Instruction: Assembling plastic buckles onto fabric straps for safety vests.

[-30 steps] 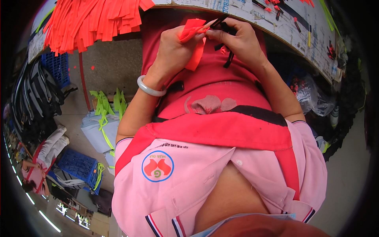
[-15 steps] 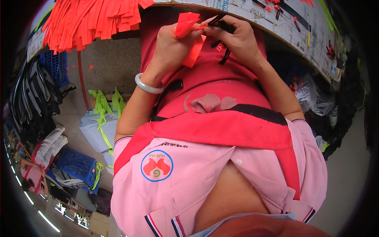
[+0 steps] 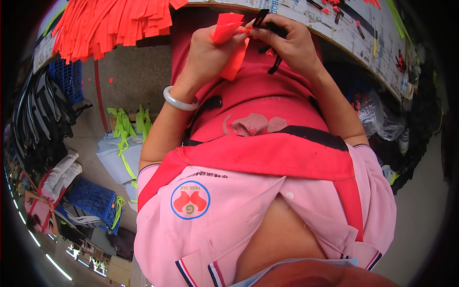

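Observation:
My left hand (image 3: 210,52) grips a folded orange-red fabric strip (image 3: 230,45) just in front of the table edge, with its lower end hanging over my red apron (image 3: 258,124). A pale bangle (image 3: 179,101) circles that wrist. My right hand (image 3: 291,43) is closed on small black scissors (image 3: 265,24), whose tip meets the upper end of the strip. The two hands touch at the fingertips. A short black strap dangles under my right hand.
A pile of orange-red strips (image 3: 112,24) hangs off the table at the upper left. The pale worktable (image 3: 363,38) carries scattered scraps. On the floor at left lie neon-green straps (image 3: 126,126), blue crates (image 3: 93,201) and dark bundles (image 3: 40,119). Dark bags (image 3: 382,119) sit at right.
Both hands have risen slightly toward the table edge, and the strip has turned in my left hand so its upper end now stands up against the scissors.

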Action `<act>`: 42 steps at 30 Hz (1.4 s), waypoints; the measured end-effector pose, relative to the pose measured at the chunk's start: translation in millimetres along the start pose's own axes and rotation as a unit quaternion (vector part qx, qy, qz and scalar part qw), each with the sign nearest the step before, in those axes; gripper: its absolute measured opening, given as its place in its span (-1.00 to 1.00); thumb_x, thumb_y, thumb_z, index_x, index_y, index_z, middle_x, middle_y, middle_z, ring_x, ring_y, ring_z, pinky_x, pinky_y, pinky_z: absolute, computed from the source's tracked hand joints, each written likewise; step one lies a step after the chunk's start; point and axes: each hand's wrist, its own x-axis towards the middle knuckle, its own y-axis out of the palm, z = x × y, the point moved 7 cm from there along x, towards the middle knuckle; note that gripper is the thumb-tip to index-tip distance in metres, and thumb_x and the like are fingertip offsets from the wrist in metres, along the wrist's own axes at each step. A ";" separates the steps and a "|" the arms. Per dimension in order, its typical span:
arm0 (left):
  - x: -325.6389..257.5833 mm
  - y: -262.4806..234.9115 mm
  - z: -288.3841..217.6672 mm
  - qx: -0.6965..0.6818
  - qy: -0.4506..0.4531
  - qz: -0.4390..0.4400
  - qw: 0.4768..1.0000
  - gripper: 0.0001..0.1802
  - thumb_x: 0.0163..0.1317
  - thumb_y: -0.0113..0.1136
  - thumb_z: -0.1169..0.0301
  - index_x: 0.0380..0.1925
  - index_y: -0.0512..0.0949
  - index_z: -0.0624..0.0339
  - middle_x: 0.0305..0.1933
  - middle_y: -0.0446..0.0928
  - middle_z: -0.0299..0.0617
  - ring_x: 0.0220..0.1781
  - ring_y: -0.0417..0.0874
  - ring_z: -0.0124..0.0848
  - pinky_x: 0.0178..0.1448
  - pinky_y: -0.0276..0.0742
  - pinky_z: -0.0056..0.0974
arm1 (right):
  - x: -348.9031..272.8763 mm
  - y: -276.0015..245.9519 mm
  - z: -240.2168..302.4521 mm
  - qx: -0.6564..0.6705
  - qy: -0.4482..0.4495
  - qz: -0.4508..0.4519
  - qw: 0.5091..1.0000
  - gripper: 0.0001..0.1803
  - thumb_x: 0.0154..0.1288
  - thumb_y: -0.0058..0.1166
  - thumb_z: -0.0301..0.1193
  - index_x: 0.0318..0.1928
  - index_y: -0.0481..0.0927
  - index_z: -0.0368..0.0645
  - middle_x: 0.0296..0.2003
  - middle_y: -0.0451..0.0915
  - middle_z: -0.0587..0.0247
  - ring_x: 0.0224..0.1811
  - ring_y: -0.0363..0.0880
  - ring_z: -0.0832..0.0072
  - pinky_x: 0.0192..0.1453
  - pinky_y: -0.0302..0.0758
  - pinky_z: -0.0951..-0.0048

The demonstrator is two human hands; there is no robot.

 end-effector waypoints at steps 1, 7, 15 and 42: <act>-0.3 0.5 -0.2 0.011 0.000 0.004 1.000 -0.85 0.19 0.23 0.51 -0.24 0.63 0.32 -0.41 0.61 -0.32 -0.38 0.54 -0.62 -0.30 0.47 -0.46 | 0.1 -0.1 1.6 -0.014 -0.022 -0.005 1.000 -0.83 0.33 0.08 -0.43 -0.18 0.57 -0.30 -0.45 0.60 0.35 -0.39 0.58 0.69 -0.30 0.51 0.64; -0.3 -0.5 -5.1 0.015 0.022 -0.026 0.999 -0.84 0.18 0.22 0.53 -0.23 0.63 0.32 -0.39 0.64 -0.26 -0.35 0.56 -0.62 -0.26 0.49 -0.47 | 3.1 4.3 4.4 -0.013 -0.002 -0.004 1.000 -0.83 0.33 0.09 -0.42 -0.22 0.58 -0.31 -0.44 0.61 0.33 -0.38 0.58 0.69 -0.31 0.51 0.63; 2.5 -4.3 -2.0 -0.021 -0.008 -0.004 1.000 -0.82 0.18 0.23 0.50 -0.21 0.64 0.31 -0.41 0.61 -0.32 -0.36 0.54 -0.64 -0.26 0.48 -0.48 | 5.3 1.0 -7.3 0.096 0.081 -0.001 0.992 -0.79 0.32 0.11 -0.39 -0.13 0.60 -0.26 -0.27 0.62 0.37 -0.30 0.51 0.73 -0.20 0.45 0.67; 5.6 -10.6 -1.2 -0.031 0.015 -0.029 0.999 -0.84 0.20 0.24 0.47 -0.25 0.64 0.30 -0.40 0.64 -0.29 -0.35 0.59 -0.60 -0.25 0.52 -0.46 | 9.0 -7.2 -4.0 0.056 0.026 -0.065 0.996 -0.79 0.33 0.12 -0.36 -0.15 0.61 -0.26 -0.37 0.58 0.41 -0.32 0.46 0.74 -0.21 0.41 0.68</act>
